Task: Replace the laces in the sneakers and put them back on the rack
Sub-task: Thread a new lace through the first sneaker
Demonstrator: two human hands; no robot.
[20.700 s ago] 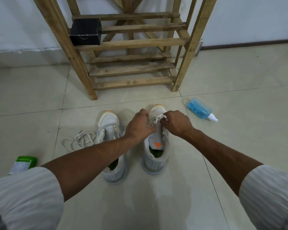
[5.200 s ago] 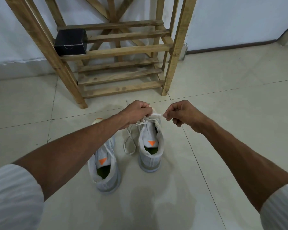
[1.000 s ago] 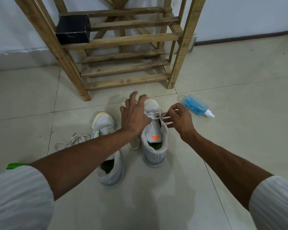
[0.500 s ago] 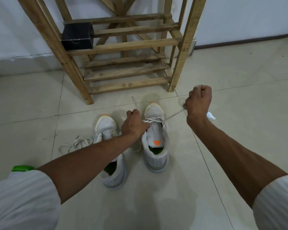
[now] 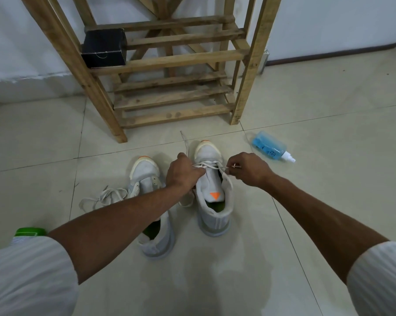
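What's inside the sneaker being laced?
A green insole shows in the heel opening of the sneaker, behind its tongue with the orange triangle. Toward the toe, the tongue and white lace cover the inside.

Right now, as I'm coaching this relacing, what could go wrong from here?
The lace crosses only the toe-end eyelets of the sneaker; past the left hand its end trails long, while the right hand pinches a short tip, so ends may finish uneven. The loose lace lies by the left forearm and could snag.
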